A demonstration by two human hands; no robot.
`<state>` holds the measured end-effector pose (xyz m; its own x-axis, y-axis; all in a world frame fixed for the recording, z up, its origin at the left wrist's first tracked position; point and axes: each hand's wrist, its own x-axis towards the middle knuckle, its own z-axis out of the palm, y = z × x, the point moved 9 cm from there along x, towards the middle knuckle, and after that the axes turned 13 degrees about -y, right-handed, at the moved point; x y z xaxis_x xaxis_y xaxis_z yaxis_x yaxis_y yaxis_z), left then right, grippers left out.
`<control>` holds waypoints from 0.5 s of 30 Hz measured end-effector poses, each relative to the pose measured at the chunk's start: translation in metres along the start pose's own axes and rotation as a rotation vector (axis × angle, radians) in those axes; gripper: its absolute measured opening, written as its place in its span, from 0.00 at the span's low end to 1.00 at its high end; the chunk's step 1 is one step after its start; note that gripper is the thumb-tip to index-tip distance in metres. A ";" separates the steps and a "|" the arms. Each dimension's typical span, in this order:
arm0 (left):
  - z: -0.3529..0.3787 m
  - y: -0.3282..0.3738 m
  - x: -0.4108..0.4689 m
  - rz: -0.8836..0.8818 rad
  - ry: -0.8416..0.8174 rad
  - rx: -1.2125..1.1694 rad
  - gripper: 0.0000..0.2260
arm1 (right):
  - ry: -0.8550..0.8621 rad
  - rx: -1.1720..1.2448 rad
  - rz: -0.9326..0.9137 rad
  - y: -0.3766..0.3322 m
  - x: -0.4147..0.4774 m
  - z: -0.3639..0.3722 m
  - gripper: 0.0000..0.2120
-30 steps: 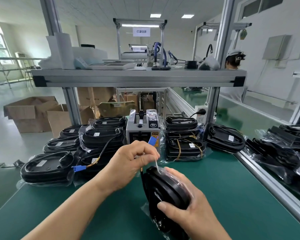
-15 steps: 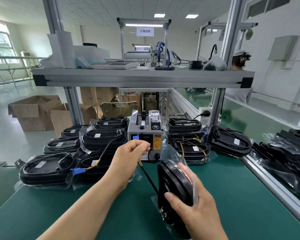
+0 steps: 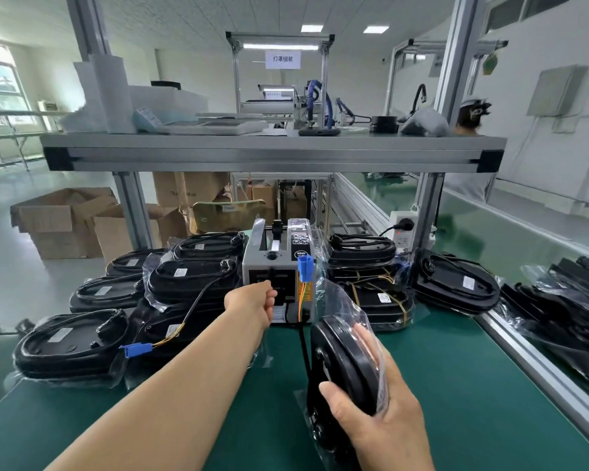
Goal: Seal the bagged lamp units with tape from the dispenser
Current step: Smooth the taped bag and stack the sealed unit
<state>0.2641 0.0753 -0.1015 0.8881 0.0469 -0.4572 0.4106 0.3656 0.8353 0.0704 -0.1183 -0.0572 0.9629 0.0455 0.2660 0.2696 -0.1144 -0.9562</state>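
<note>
Bench note: left hand [image 3: 257,302] at tape dispenser [image 3: 279,266] — right hand [image 3: 381,423] grips bagged lamp unit [image 3: 340,365].
Unit stands on edge on the green table [image 3: 456,385], near the dispenser's front; left fingers curl at the outlet — whether they pinch tape, cannot tell.

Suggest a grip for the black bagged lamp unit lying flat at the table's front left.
Likely the near long rim of the black oval lamp unit in its clear bag, coming from above and the front, spanning its narrow width. It lies flat, long axis left to right, with more units crowded behind. Skip the right end: a blue plastic connector lies there.
</note>
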 end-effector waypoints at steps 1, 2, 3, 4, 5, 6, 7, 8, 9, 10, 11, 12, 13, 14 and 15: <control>0.001 -0.002 0.003 -0.019 0.004 -0.014 0.09 | -0.005 0.002 -0.002 0.000 0.001 0.000 0.37; 0.001 -0.003 0.005 -0.034 0.006 -0.033 0.10 | -0.009 0.003 -0.007 -0.001 0.001 0.000 0.37; 0.002 -0.004 0.008 -0.042 0.004 -0.062 0.10 | -0.011 0.006 -0.012 -0.001 0.002 0.001 0.37; 0.004 -0.004 0.010 -0.047 -0.004 -0.095 0.10 | -0.010 0.016 -0.016 -0.001 0.002 0.001 0.37; 0.006 -0.004 0.012 -0.047 -0.009 -0.133 0.10 | -0.013 0.023 -0.019 -0.001 0.003 0.001 0.38; 0.007 -0.004 0.013 -0.041 -0.010 -0.165 0.10 | -0.019 0.017 -0.022 0.000 0.003 0.002 0.38; 0.008 -0.004 0.016 -0.025 -0.014 -0.177 0.10 | -0.028 0.001 -0.028 -0.001 0.003 0.004 0.38; 0.010 -0.003 0.019 0.009 -0.027 -0.166 0.09 | -0.033 -0.015 -0.035 -0.001 0.003 0.005 0.38; 0.013 -0.001 0.022 0.048 -0.050 -0.148 0.08 | -0.036 -0.024 -0.043 -0.001 0.003 0.006 0.38; 0.014 0.000 0.023 0.084 -0.063 -0.130 0.08 | -0.038 -0.033 -0.045 0.000 0.003 0.006 0.38; 0.014 0.000 0.022 0.108 -0.054 -0.126 0.08 | -0.041 -0.045 -0.045 0.000 0.003 0.007 0.38; 0.012 0.000 0.020 0.128 -0.029 -0.129 0.08 | -0.042 -0.055 -0.046 0.000 0.003 0.008 0.38; 0.009 0.001 0.015 0.149 0.002 -0.135 0.09 | -0.040 -0.063 -0.047 0.000 0.003 0.008 0.38; 0.005 0.003 0.008 0.170 0.041 -0.152 0.10 | -0.037 -0.067 -0.046 0.000 0.003 0.008 0.38; 0.001 0.005 0.000 0.192 0.081 -0.165 0.11 | -0.032 -0.070 -0.043 0.000 0.003 0.007 0.39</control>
<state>0.2658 0.0762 -0.0973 0.9243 0.2022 -0.3236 0.1911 0.4888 0.8512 0.0732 -0.1115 -0.0576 0.9499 0.0839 0.3011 0.3117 -0.1807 -0.9328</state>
